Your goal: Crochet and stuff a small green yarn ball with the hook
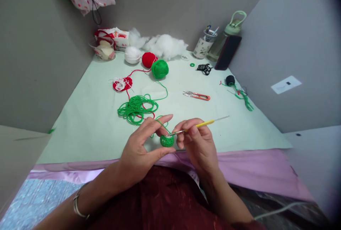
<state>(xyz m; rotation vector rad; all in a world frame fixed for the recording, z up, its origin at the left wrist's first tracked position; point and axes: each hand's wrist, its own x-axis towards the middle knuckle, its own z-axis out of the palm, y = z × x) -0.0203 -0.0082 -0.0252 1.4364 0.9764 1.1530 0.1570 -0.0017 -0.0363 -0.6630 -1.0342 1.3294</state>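
My left hand (144, 144) pinches a small round green crochet piece (167, 141) between thumb and fingers, near the table's front edge. A strand of green yarn runs over its raised index finger down to the piece. In my right hand (199, 141) is a crochet hook (204, 124) with a yellow grip, held like a pen. The hook's tip meets the top rim of the green piece. Beyond my left hand lies a loose heap of green yarn (137, 108), and its strand leads back to a green yarn ball (160, 69).
Orange-handled thread snips (197, 96) lie past my right hand. Farther back are a red yarn ball (149, 60), a red-and-white crochet piece (122, 83), white stuffing (166, 46), a black hair claw (204, 69), a phone (228, 53) and a bottle (220, 43). Grey partitions enclose the table.
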